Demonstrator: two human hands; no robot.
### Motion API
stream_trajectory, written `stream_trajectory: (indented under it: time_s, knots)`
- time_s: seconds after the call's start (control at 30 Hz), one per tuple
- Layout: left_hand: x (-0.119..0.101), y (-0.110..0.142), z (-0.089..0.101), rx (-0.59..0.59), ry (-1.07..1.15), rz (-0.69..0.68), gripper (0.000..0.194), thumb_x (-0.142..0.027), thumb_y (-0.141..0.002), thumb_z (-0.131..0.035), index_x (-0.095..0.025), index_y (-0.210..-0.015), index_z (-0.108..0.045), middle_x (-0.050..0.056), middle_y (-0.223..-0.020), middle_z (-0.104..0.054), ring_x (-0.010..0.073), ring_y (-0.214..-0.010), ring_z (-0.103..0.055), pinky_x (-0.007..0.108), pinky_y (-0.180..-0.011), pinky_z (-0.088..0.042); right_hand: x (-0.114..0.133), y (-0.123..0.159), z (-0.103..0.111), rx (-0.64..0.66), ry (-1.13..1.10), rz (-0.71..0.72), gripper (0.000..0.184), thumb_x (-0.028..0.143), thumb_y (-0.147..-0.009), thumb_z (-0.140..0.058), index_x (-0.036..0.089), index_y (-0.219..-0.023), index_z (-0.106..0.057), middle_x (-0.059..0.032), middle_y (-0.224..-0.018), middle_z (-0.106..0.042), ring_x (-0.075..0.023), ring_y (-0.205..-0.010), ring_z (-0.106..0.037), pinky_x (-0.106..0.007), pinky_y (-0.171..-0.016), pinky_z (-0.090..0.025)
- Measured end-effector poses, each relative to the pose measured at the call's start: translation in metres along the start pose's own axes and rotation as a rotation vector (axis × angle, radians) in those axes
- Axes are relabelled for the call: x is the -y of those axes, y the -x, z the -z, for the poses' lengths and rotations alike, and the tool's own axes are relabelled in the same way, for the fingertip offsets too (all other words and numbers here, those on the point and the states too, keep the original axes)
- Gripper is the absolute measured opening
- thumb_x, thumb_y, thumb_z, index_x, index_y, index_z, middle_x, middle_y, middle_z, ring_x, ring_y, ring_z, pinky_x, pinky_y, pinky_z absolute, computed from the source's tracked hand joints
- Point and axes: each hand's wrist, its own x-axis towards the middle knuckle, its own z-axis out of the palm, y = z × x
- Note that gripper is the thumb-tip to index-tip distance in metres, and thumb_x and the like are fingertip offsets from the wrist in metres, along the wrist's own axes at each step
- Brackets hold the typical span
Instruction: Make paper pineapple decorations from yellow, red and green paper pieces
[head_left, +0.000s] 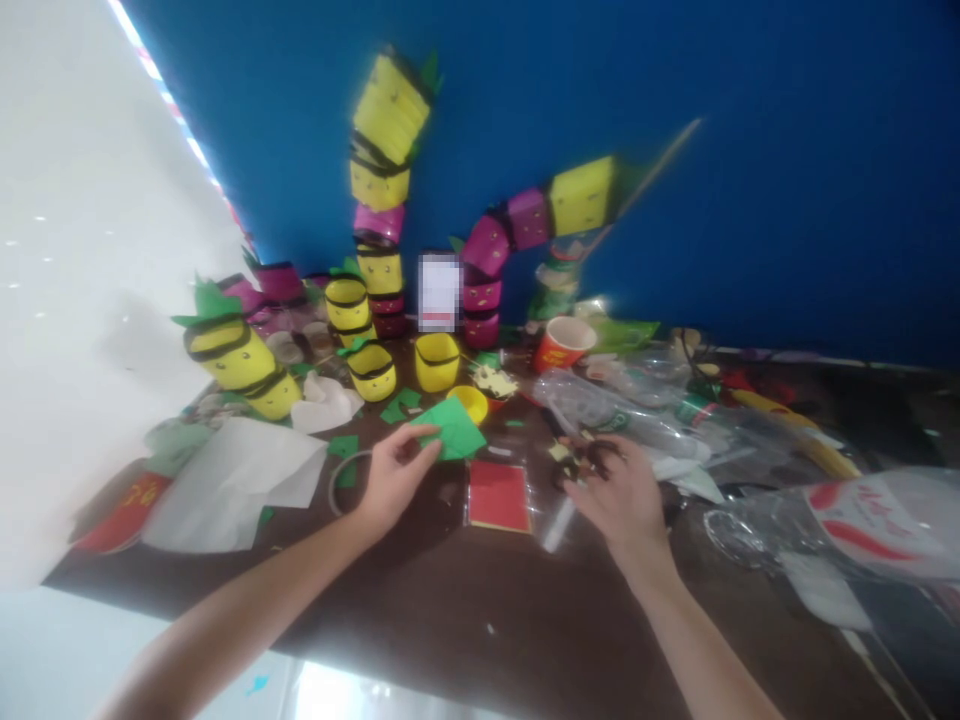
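My left hand [394, 470] pinches the near edge of a green paper sheet [454, 428] lying on the dark wooden table [480, 590]. My right hand [619, 490] rests on dark-handled scissors [589, 460], fingers curled round the handles beside a small yellow scrap. A red card in a clear sleeve [498, 496] lies between the two hands.
Yellow and magenta paper-cup stacks [382, 140] stand against the blue wall. Loose yellow cups [437, 360], a red paper cup [562, 345], white paper [232, 480], green scraps, clear plastic bags [637, 415] and a bag with red print [877, 520] crowd the table.
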Motion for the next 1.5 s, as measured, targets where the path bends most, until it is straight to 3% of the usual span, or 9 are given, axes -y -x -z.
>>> stream_trajectory:
  time_s: [0.13,0.23,0.37,0.53,0.63,0.83,1.23,1.5]
  knots:
    - [-0.001,0.001,0.0,0.001,0.0,-0.012,0.026,-0.033,-0.071,-0.066,-0.017,-0.091,-0.068,-0.001,-0.069,-0.053,0.0082,-0.06,-0.044,0.02,-0.056,-0.039,0.002,0.0,-0.004,0.015,-0.006,0.046,0.054,0.03,-0.059,-0.068,0.031,-0.102,-0.034,0.002,-0.079,-0.057,-0.0165,-0.071,-0.059,-0.033,-0.064,-0.05]
    - [-0.003,0.001,0.0,-0.011,0.013,-0.017,0.027,-0.033,-0.07,-0.067,-0.017,-0.092,-0.068,-0.001,-0.071,-0.053,0.0076,-0.06,-0.045,0.019,-0.056,-0.038,0.005,0.0,-0.003,0.069,-0.066,0.025,0.058,0.033,-0.06,-0.071,0.032,-0.103,-0.033,0.0075,-0.064,-0.052,-0.0113,-0.054,-0.052,-0.024,-0.049,-0.044]
    - [-0.005,0.002,0.0,-0.016,0.008,-0.005,0.029,-0.033,-0.069,-0.068,-0.017,-0.093,-0.068,-0.002,-0.066,-0.053,0.0073,-0.055,-0.044,0.018,-0.052,-0.037,0.012,0.005,-0.003,0.342,-0.146,-0.175,0.048,0.044,-0.063,-0.07,0.026,-0.095,-0.039,0.011,-0.047,-0.044,-0.0062,-0.036,-0.038,-0.018,-0.036,-0.027]
    - [-0.008,0.003,0.0,-0.031,-0.046,-0.084,0.027,-0.031,-0.071,-0.067,-0.017,-0.094,-0.067,-0.002,-0.065,-0.051,0.0062,-0.053,-0.044,0.017,-0.049,-0.037,0.019,0.013,-0.006,0.748,-0.108,-0.391,0.047,0.056,-0.065,-0.064,0.021,-0.088,-0.042,0.0077,-0.044,-0.047,-0.0081,-0.038,-0.041,-0.018,-0.037,-0.028]
    - [-0.007,0.003,0.0,-0.031,-0.015,-0.054,0.029,-0.032,-0.071,-0.067,-0.017,-0.095,-0.066,-0.002,-0.065,-0.053,0.0061,-0.053,-0.047,0.016,-0.049,-0.041,0.022,0.014,-0.006,0.87,-0.055,-0.436,0.046,0.059,-0.071,-0.055,0.02,-0.091,-0.042,0.0053,-0.047,-0.052,-0.0086,-0.04,-0.042,-0.019,-0.038,-0.029]
    - [-0.001,0.002,-0.002,-0.007,0.197,0.078,0.035,-0.034,-0.068,-0.069,-0.016,-0.098,-0.063,0.001,-0.077,-0.059,0.0099,-0.065,-0.056,0.025,-0.064,-0.054,0.026,0.013,-0.005,0.97,0.02,-0.462,0.048,0.062,-0.073,-0.051,0.019,-0.094,-0.041,0.0058,-0.045,-0.051,-0.0072,-0.036,-0.038,-0.018,-0.037,-0.026]
    - [0.002,0.002,-0.005,0.132,0.421,0.177,0.029,-0.026,-0.068,-0.071,-0.017,-0.094,-0.063,-0.001,-0.079,-0.062,0.0097,-0.071,-0.06,0.027,-0.073,-0.054,0.029,0.018,-0.012,0.953,0.061,-0.529,0.04,0.057,-0.076,-0.05,0.022,-0.087,-0.035,0.0072,-0.045,-0.049,-0.0067,-0.038,-0.037,-0.017,-0.038,-0.024]
    - [-0.001,0.008,-0.006,0.2,0.295,0.163,0.036,-0.027,-0.067,-0.072,-0.015,-0.1,-0.063,0.002,-0.079,-0.065,0.0119,-0.068,-0.061,0.029,-0.068,-0.056,0.029,0.019,-0.014,0.939,0.058,-0.514,0.032,0.05,-0.079,-0.05,0.022,-0.085,-0.036,0.008,-0.043,-0.049,-0.0063,-0.038,-0.039,-0.016,-0.038,-0.025]
